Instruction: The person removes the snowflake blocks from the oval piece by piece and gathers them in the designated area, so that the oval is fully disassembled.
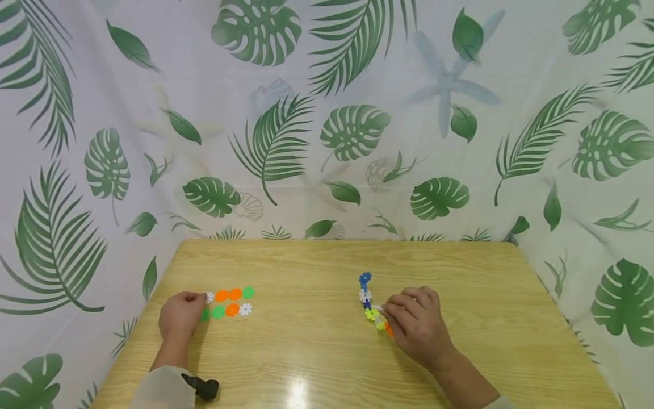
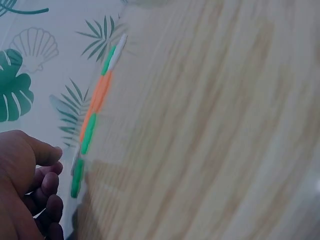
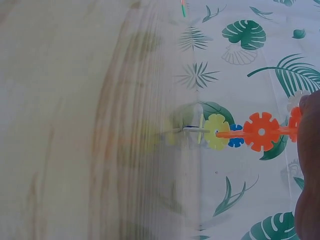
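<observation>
On the right of the table lies a curved chain of interlocked plastic snowflake discs [image 1: 370,314], blue at its far end, then white, dark blue, yellow and orange. My right hand [image 1: 416,326] is at its near end and pinches a white snowflake disc [image 1: 377,307] beside the chain. In the right wrist view an orange disc [image 3: 254,131] stands out in the chain; the hand [image 3: 310,170] hides part of it. At the left, my left hand [image 1: 179,318] is beside a loose white disc [image 1: 209,297], its fingers [image 2: 49,184] loosely curled with nothing visible in them.
Two rows of flat loose discs lie next to the left hand, among them an orange disc [image 1: 222,296], a green disc [image 1: 248,292] and another white disc [image 1: 246,309]. The wooden table [image 1: 306,352] ends at a leaf-printed cloth [image 1: 306,210] behind and at the sides.
</observation>
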{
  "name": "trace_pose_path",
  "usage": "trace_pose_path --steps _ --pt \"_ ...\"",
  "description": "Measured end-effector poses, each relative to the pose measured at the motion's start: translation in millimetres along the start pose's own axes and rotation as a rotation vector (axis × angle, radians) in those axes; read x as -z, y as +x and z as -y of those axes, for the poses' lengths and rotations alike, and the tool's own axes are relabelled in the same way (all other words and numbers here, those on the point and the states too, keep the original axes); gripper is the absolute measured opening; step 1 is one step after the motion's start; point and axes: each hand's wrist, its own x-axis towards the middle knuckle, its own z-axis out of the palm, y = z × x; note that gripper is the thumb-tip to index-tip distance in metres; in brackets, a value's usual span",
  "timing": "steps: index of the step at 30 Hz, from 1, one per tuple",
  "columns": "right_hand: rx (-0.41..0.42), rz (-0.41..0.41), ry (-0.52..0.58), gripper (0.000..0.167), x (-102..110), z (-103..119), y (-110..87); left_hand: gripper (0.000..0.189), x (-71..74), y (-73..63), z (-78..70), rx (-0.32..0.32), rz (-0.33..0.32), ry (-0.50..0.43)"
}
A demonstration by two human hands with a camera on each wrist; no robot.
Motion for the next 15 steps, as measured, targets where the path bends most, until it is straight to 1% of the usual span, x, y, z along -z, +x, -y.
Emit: trace_pose_path --steps 3,7,10,15 --pt "0.009 0.000 -0.002 0.030 0 0 0.1 0.043 -2.7 -5.4 -8.6 -0.033 -0.033 -0.042" --pt "0.012 0.000 -0.005 0.031 1 0 0.5 0.037 -5.9 -10.9 -26.8 -0.086 -0.075 -0.103" --pt "0.012 0.002 -0.005 0.031 1 -1 0.9 0.034 -8.1 -16.3 -43.9 -0.129 -0.060 -0.200" --pt "0.019 0.002 0.000 0.030 1 0 1.2 0.029 -12.1 -31.9 -71.9 -0.223 0.003 -0.342"
